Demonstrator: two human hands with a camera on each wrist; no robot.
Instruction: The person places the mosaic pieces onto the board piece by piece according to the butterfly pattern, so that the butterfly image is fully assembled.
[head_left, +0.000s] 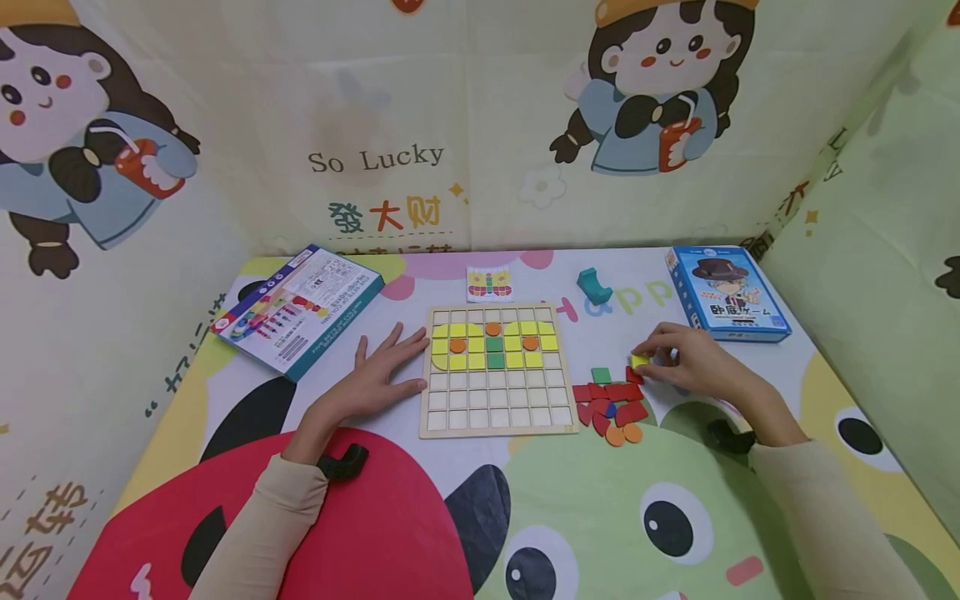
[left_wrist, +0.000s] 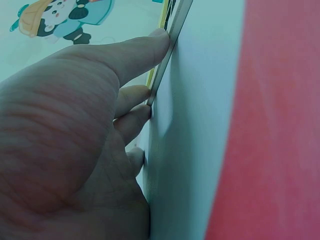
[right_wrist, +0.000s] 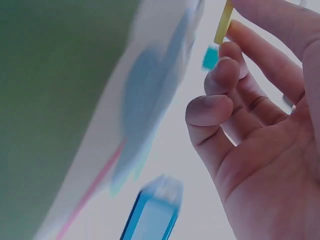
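Pinching a yellow tile (head_left: 638, 362) between thumb and fingertip of the right hand (head_left: 686, 358), with the remaining fingers bent in toward the palm. Holding the tile at the very tips, on the hand's left side as seen from the head camera, edge-on as seen from the right wrist. Placed just at the upper right of loose red pieces (head_left: 632, 412), contact or gap impossible to tell. Scattered among or beside them, a small blue piece (head_left: 611, 410), a loose green square (head_left: 601, 375) and two loose orange discs (head_left: 615, 436).

Touching the left edge of a wooden grid board (head_left: 498, 432) with the left hand (head_left: 378, 375), fingers spread and extended, thumb tip against the frame. Seen left of the held tile, with a strip of counter (head_left: 405, 292) between board and tile. Filled in the upper rows with yellow pieces (head_left: 476, 362), green squares (head_left: 494, 343) and orange discs (head_left: 457, 345), with pale cells below.

Farther out, just beyond the board, a butterfly-patterned card (head_left: 490, 284); to its right, a curved teal object (head_left: 594, 287). Near the right hand, a blue box (head_left: 727, 292); beyond the left, a teal-sided box (head_left: 300, 312). Behind everything, a cartoon-printed backdrop (head_left: 487, 108) reading "So Lucky."
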